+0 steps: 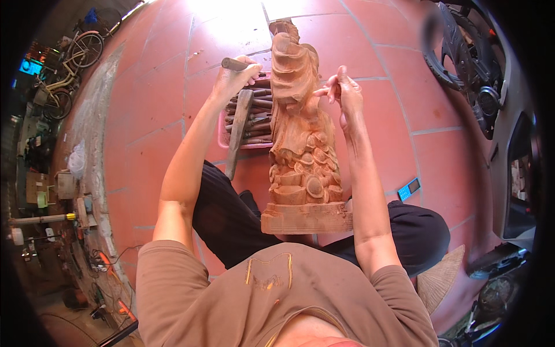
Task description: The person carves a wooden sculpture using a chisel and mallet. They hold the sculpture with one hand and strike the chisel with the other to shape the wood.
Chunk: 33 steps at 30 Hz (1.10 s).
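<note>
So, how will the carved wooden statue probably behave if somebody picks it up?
The statue should stay stiff, since it looks carved from solid wood. It is probably heavy, being long and thick with a blocky base. It seems unlikely to slip much: its surface looks matte and deeply carved.

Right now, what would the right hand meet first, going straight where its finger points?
The wooden carving, most likely: the right hand points left at it, though whether they touch is unclear.
</note>
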Each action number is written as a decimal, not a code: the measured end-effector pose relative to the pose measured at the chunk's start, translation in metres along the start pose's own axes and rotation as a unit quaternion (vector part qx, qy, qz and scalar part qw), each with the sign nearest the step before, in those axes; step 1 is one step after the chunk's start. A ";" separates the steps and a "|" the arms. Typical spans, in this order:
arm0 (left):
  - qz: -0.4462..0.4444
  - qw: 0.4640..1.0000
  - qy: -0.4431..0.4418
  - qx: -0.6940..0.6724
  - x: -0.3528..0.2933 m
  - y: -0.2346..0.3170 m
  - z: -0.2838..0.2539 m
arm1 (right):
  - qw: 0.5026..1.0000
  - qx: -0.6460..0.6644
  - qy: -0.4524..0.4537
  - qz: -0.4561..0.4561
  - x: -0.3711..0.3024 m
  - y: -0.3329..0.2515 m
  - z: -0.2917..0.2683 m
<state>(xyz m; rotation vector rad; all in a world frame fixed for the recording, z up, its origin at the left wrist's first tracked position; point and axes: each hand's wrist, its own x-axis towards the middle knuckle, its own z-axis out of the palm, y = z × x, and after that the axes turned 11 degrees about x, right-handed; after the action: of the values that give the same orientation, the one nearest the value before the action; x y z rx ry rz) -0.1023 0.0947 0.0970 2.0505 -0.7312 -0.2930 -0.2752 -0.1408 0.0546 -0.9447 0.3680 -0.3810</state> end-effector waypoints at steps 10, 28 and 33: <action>0.016 0.999 0.019 0.041 0.010 0.001 -0.008 | 0.908 0.028 -0.412 -0.066 -0.202 -0.107 0.064; 0.078 0.996 0.007 0.038 0.024 -0.023 0.003 | 0.847 -0.139 -0.105 -0.503 -0.371 -0.146 0.059; 0.041 0.997 -0.063 0.031 0.021 -0.010 0.000 | 0.851 0.091 -0.068 -0.512 -0.367 -0.142 0.080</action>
<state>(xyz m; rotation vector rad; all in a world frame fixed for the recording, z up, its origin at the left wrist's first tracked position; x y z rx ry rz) -0.0812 0.0860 0.0902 2.0690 -0.9099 -0.3593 -0.5805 0.0124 0.2656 -0.9100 -0.3492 -1.2934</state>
